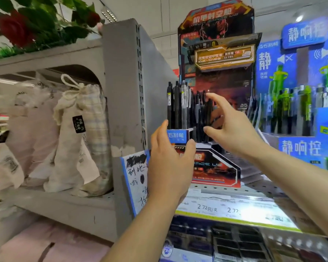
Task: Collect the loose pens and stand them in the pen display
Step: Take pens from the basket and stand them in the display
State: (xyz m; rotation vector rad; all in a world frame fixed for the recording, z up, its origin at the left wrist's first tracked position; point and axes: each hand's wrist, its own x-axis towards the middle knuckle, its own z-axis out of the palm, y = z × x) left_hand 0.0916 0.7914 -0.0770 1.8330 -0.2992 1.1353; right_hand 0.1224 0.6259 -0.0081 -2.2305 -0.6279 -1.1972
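Hands work at a tiered pen display [214,167] on a shop shelf [254,188]. The left hand [169,163] grips the small blue-fronted holder [178,136] at the display's left corner, thumb and fingers closed on its front edge. Just above that hand, dark pens [178,106] stand upright in the holder. The right hand [233,127] is spread, thumb low and forefinger high, curved around more black pens just left of its palm; whether it touches them is unclear. No loose pen shows near either hand. To do this well, the left hand should likely brace the holder while the right gathers the leaning pens upright and eases them down into their slots.
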